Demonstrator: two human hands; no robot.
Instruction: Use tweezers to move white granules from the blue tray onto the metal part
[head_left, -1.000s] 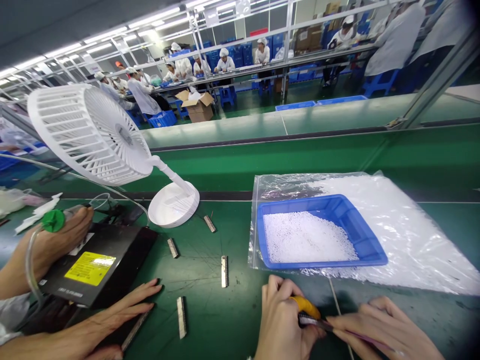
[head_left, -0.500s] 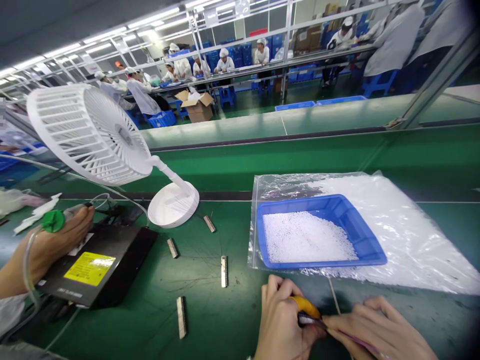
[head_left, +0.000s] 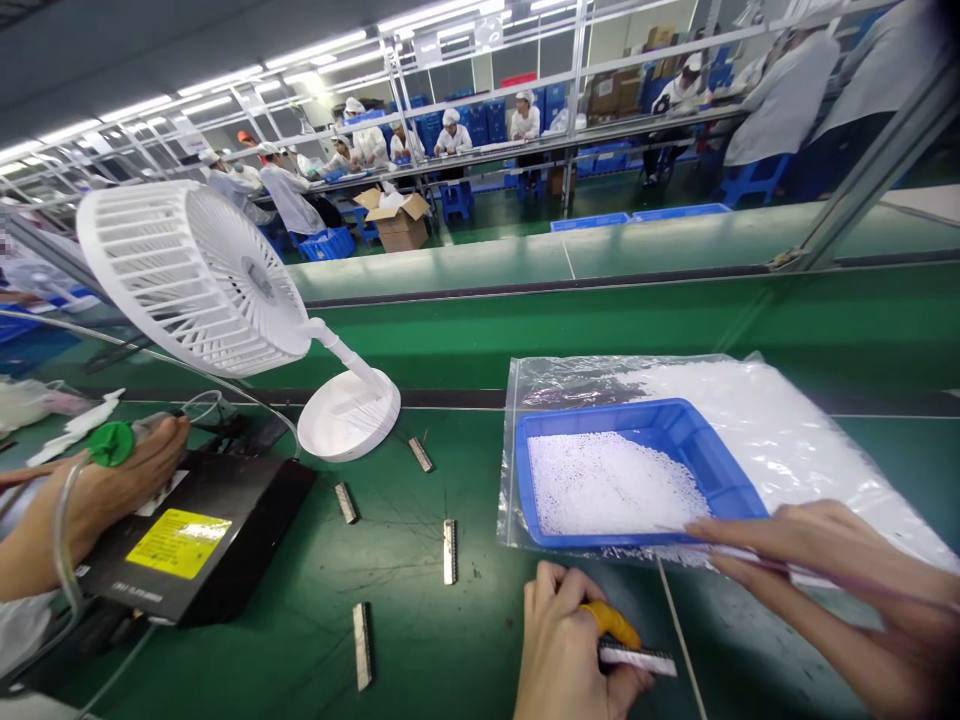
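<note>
My left hand (head_left: 559, 645) is closed around one end of a short dark strip with a whitish face (head_left: 645, 658), which sticks out to the right between thumb and fingers. An orange-yellow cover (head_left: 613, 622), apparently a finger cot, shows on one finger. My right hand (head_left: 847, 590) pinches a slim pinkish stick-like tool (head_left: 765, 562); its exact kind is unclear. The tool's thin tip reaches over the near side of a blue tray (head_left: 529, 490), at the small white beads (head_left: 615, 490) in it. Whether the tip touches the beads cannot be made out.
A large clear bag of white material (head_left: 795, 430) lies under the tray. Several similar strips (head_left: 449, 552) with fine wires lie left of my hands. A white fan (head_left: 349, 415) stands behind them. At far left, another person's hand (head_left: 120, 490) rests by a black box (head_left: 247, 530).
My right hand has moved up and right with the tool, from the strip to the tray. My left hand still holds the strip, whose whitish face now shows more. The view has shifted slightly.
</note>
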